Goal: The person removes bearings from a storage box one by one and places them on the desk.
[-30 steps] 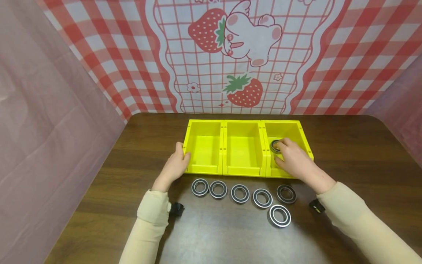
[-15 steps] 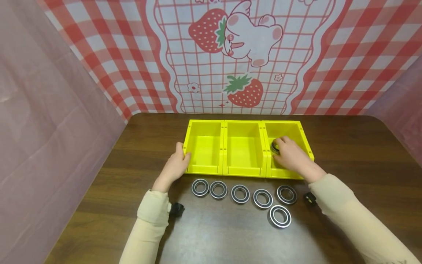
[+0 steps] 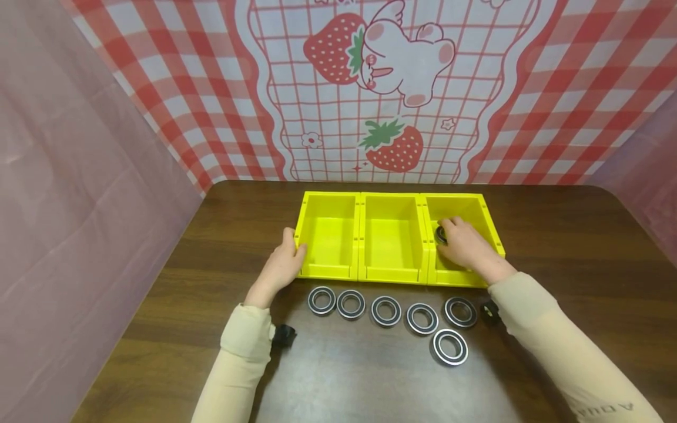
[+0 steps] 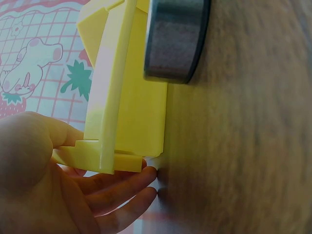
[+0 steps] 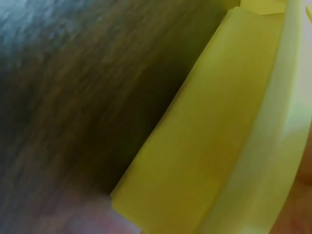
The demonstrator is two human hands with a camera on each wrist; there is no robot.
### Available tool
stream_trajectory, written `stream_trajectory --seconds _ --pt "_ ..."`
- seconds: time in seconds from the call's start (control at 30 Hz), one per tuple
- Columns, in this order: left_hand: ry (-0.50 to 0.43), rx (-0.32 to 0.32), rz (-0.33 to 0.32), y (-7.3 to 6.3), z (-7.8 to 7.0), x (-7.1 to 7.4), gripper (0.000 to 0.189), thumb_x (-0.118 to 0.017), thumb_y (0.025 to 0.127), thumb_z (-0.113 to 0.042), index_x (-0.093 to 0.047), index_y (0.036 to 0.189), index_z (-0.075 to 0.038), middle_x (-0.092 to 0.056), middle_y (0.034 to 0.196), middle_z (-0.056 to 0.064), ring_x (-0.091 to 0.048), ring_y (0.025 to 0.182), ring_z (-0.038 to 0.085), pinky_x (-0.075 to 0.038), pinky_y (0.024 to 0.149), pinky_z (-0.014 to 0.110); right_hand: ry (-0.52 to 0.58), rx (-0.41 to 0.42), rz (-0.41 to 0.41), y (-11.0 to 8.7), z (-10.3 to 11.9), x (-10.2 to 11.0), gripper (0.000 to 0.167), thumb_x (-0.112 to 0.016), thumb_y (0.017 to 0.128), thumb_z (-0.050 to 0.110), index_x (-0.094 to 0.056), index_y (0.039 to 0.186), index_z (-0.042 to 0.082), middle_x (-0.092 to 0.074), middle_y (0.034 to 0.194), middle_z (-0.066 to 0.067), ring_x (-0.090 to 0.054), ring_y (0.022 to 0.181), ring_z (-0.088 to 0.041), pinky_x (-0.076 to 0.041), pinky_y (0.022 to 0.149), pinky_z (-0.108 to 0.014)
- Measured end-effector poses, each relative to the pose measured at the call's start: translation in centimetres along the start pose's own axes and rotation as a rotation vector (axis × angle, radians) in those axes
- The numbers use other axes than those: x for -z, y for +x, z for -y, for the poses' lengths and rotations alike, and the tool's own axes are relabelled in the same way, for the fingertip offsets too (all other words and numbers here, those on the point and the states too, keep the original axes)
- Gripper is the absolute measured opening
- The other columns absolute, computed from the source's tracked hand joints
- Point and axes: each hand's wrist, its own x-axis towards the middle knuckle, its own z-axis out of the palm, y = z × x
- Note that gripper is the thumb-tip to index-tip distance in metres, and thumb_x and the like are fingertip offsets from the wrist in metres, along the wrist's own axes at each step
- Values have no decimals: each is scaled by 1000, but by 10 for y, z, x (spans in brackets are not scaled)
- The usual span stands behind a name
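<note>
Three yellow bins (image 3: 393,274) stand joined in a row on the table. My left hand (image 3: 279,264) grips the outer side of the left bin (image 3: 328,272), thumb over its wall and fingers outside, as the left wrist view also shows. Inside the right bin (image 3: 459,278), my right hand (image 3: 468,249) holds a ball bearing (image 3: 441,235), partly hidden by the fingers. The right wrist view is filled mostly by a yellow bin wall (image 5: 209,122), with the bearing out of sight. Several more bearings (image 3: 385,322) lie flat in front of the bins.
One bearing (image 3: 449,360) lies nearer the front than the others. The brown wooden table (image 3: 349,376) meets a red checked cloth (image 3: 211,106) with strawberries behind the bins. Pinkish cloth (image 3: 95,176) hangs at the left side.
My right hand has shifted slightly inside the right bin with the bearing, and its wrist and sleeve have moved left. The left hand and the loose bearings have stayed in place.
</note>
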Motion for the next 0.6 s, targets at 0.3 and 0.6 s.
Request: stream_trajectory --seconds 0.3,0.6 --pt "2 -13 -8 1 1 -1 31 -38 94 -27 -27 117 -8 -52 83 16 -51 67 24 -40 59 31 -14 -13 7 4 -1 -3 55 -57 83 14 -37 128 -12 -39 121 -36 -41 109 -49 -33 93 -56" --pt "4 -9 -10 1 1 -1 31 -38 95 -27 -28 117 -8 -52 84 16 -51 67 24 -40 60 31 -19 -6 6 8 -3 -5 53 -55 84 14 -39 127 -12 -41 119 -36 -43 107 -48 -34 91 -56"
